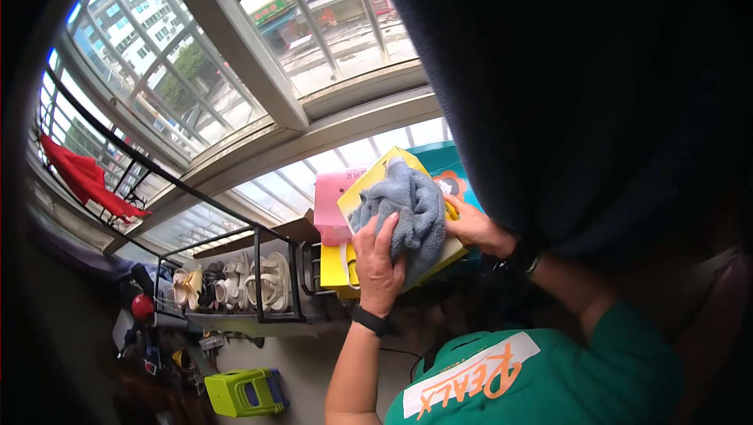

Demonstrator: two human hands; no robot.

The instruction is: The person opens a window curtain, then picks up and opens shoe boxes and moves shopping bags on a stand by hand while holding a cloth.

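A crumpled grey-blue towel [408, 205] lies against the upper face of a yellow box [353, 199], which is tilted. My left hand [379, 264] presses the towel from the near left side, fingers bent into its folds. On the other side, my right hand [477, 227] grips the box's right edge, its thumb near the top; some of its fingers are hidden behind the box. Beside and below stand a pink bag [333, 201] and a yellow paper bag [336, 266] with a white handle. A teal bag [435, 160] with a cartoon picture sits behind.
A black metal rack [259, 276] holds several pairs of shoes [271, 282] to the left. Barred windows [227, 135] run along the far side. A dark curtain [502, 111] hangs close on the right. On the floor is a green stool [239, 392]; red cloth [86, 182] hangs far left.
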